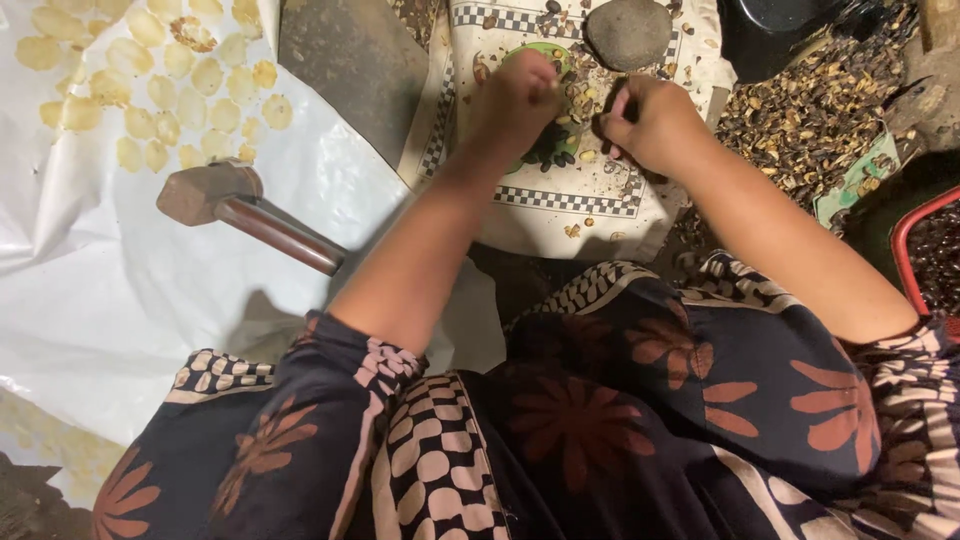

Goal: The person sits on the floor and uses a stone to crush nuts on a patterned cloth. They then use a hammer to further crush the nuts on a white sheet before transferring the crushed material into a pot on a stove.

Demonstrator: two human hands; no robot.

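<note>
**Two hands at work over a checkered sack**

Two bare hands met above the white woven sack with a black-and-white checkered border (570,200), which serves as the landmark here. The left hand (520,95) was curled shut, fingertips pinched on something small and pale that I could not make out. The right hand (650,120) was closed around a thin dark piece, perhaps a shell fragment or a small tool; which one could not be told. Under both hands, on the sack, lay scattered dark shell bits and pale kernels (580,110).

One rounded grey stone (628,32) sat at the sack's far edge. One hammer with a rusty head and brown metal handle (245,210) lay left of the sack, on a white plastic sheet (120,290). Roughly two dozen flat pale-yellow kernels (160,90) were spread further left on that sheet. A heap of dark brown shells (820,100) lay right of the sack, too many to count, and one red-rimmed basket (925,250) stood beyond them.

The risks seemed small but real: a sharp shell edge might have nicked a fingertip under the tight pinch, and a kernel slipping loose could have vanished among the shell litter.
</note>
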